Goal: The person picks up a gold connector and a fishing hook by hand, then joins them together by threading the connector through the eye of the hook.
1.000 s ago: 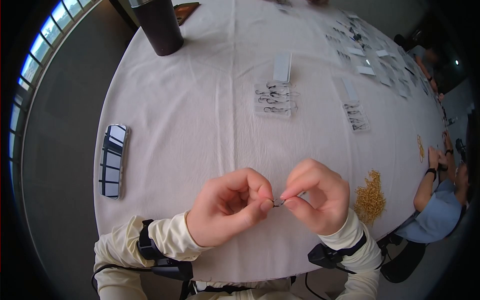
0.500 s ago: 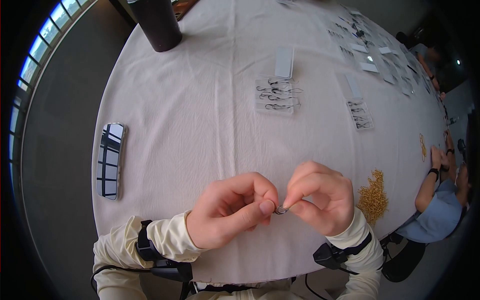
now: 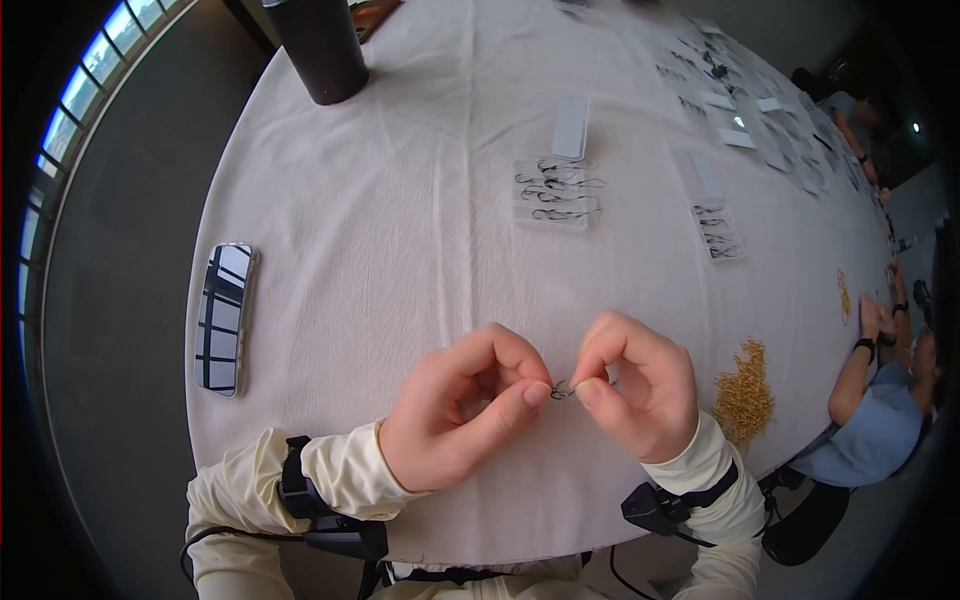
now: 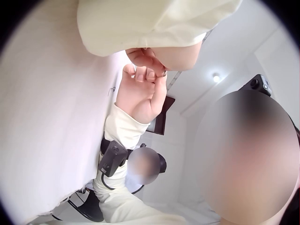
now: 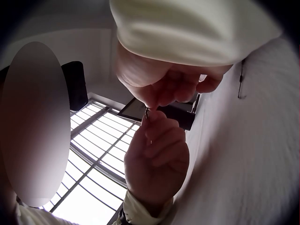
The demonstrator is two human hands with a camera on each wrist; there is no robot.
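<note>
Between the two hands, in the head view, is a small dark wire-like piece (image 3: 560,392). The left hand (image 3: 465,405) pinches its left end between thumb and forefinger, and the right hand (image 3: 640,390) pinches its right end the same way. The fingertips nearly meet above the cloth. In the right wrist view the small metal piece (image 5: 147,113) shows between the fingertips of the left hand (image 5: 157,157) and the right hand (image 5: 159,79). The left wrist view shows the right hand (image 4: 140,96) close beside the left hand (image 4: 173,57). The piece's exact shape is too small to tell.
A clear box (image 3: 550,218) of dark hooked pieces lies beyond the hands, a similar box (image 3: 717,235) to its right. A gold pile (image 3: 745,395) is right of the right hand. A phone (image 3: 224,320) lies left, a dark tumbler (image 3: 318,50) far left. People sit at the right.
Both hands have risen slightly in the head view, still pinching the small piece. The right thumb and forefinger have shifted their hold, and the piece sits at a different angle.
</note>
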